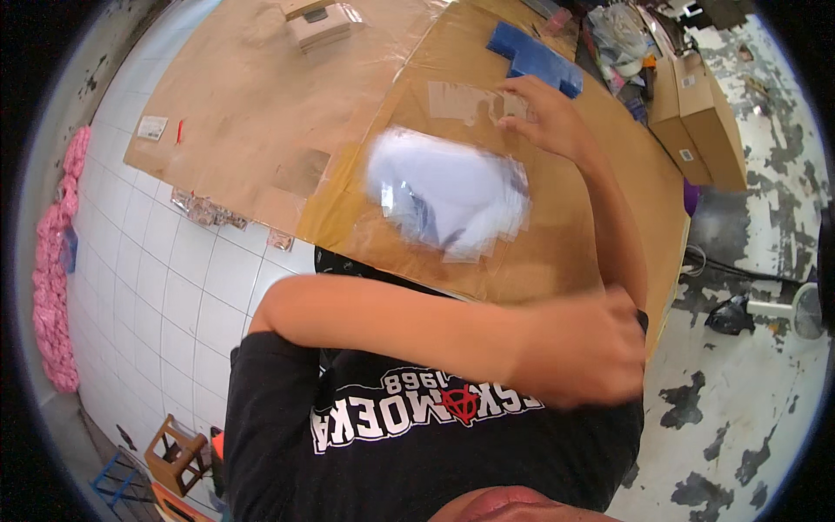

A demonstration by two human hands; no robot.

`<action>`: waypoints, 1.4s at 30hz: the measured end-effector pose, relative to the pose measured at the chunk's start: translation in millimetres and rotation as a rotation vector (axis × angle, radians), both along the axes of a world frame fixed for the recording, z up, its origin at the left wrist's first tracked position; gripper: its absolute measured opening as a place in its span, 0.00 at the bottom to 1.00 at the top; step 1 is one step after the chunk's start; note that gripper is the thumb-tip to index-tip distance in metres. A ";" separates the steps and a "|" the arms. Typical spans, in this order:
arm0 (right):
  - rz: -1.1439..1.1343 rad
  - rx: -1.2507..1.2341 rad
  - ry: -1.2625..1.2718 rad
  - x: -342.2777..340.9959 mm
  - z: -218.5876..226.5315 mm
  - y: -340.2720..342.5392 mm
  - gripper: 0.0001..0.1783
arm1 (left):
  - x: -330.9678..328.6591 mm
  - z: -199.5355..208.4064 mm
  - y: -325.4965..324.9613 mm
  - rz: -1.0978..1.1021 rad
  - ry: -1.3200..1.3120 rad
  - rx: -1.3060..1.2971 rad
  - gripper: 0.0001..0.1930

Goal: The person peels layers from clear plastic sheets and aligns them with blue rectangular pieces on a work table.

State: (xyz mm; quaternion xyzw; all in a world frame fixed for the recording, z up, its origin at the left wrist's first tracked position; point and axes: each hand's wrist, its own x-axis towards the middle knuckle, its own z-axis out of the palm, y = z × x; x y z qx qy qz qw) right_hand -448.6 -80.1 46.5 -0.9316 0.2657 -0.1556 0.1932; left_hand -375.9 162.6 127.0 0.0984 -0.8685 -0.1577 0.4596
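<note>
My left forearm crosses in front of my chest. At its end, my left hand [587, 348] is smeared by motion beside my right elbow, with its fingers bent and their tips hidden. Over the far right part of the table, my right hand [548, 117] hovers with thumb and fingers apart and nothing between them. Closest to it lies a flat patch of clear tape or film [465, 103] on the brown surface. Nearer me rests a loose pile of white pieces in clear plastic [448, 191], its edges overlapping. Beyond my right hand are flat blue packs [535, 59].
The table [252, 113] is covered in brown cardboard and tape. A small box [319, 26] stands at its far edge. Cartons [700, 122] and plastic bags [619, 39] are at the right. A pink bundle [59, 270] lies along the left wall, and a wooden chair [177, 452] stands lower left.
</note>
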 end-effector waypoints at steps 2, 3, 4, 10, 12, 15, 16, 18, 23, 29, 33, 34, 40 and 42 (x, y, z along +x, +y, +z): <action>0.169 -0.152 0.075 -4.0 -11.4 -26.6 0.30 | -44.4 24.6 11.6 -0.359 0.216 -0.024 0.09; 0.145 -0.101 0.122 0.2 -9.0 -29.0 0.31 | -60.9 38.1 16.2 -0.547 0.164 0.004 0.10; 0.114 -0.047 0.175 0.8 -5.5 -27.4 0.32 | -72.0 49.4 17.8 -0.629 0.092 0.044 0.09; 0.009 0.092 0.429 32.1 16.8 -16.6 0.36 | -99.2 66.5 33.0 -0.867 -0.211 0.095 0.12; 0.022 0.093 0.420 34.2 13.1 -16.9 0.36 | -103.4 62.6 36.6 -0.887 -0.212 0.129 0.13; 0.082 0.039 0.351 25.8 9.2 -24.8 0.35 | -112.0 66.5 39.6 -0.781 -0.324 0.031 0.14; 0.111 -0.005 0.320 20.2 2.4 -30.3 0.35 | -114.0 67.0 40.0 -0.813 -0.292 0.006 0.14; 0.140 -0.037 0.303 22.2 -1.4 -33.6 0.33 | -113.4 68.0 39.9 -0.863 -0.226 -0.036 0.14; 0.059 0.048 0.400 38.1 7.7 -25.3 0.30 | -84.8 82.1 38.3 -0.757 -0.291 -0.091 0.18; 0.131 0.037 0.224 32.1 1.3 -29.5 0.31 | -55.1 81.1 44.3 -0.723 -0.047 -0.100 0.17; 0.086 0.089 0.302 34.3 7.3 -30.1 0.32 | -44.1 74.7 40.4 -0.767 0.092 -0.080 0.18; 0.074 0.096 0.362 37.8 9.1 -31.6 0.32 | -44.2 65.9 43.4 -0.702 0.157 0.010 0.16; 0.151 0.079 0.281 37.0 -2.0 -44.3 0.19 | 20.7 2.5 19.0 -0.467 0.186 0.317 0.11; 0.144 0.034 0.150 31.2 1.5 -36.3 0.14 | 57.2 -8.3 11.3 -0.313 0.043 0.409 0.12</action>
